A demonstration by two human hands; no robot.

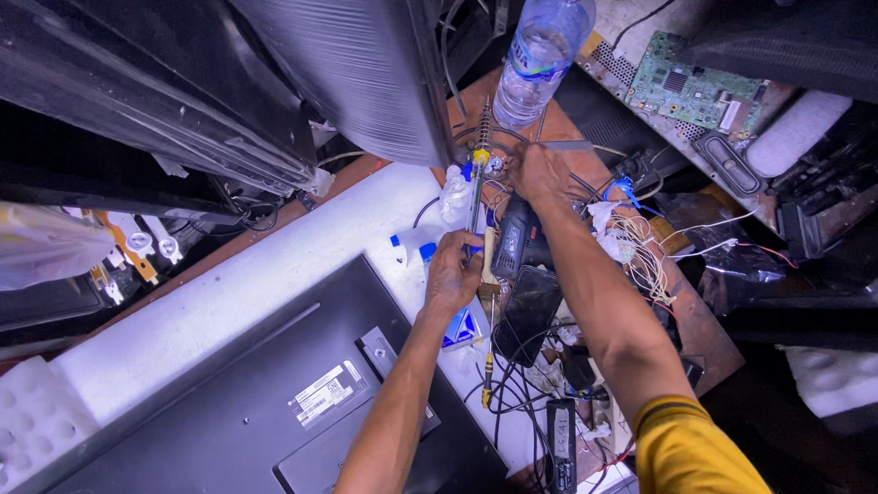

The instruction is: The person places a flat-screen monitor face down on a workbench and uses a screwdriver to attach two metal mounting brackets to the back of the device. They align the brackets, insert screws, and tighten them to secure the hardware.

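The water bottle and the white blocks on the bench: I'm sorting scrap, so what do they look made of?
Water bottle: clear, glossy plastic by its see-through wall, with a blue cap. White blocks: probably moulded foam packing, matte and dimpled. Left hand holds a soldering iron.

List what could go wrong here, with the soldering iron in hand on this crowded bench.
1. The left hand holds the soldering iron with its tip close to the right hand; a slip might burn the fingers.
2. Loose wires and black cables lie beside the work; the iron could snag or scorch them.
3. The water bottle stands just behind; a knock might tip it onto the electronics.
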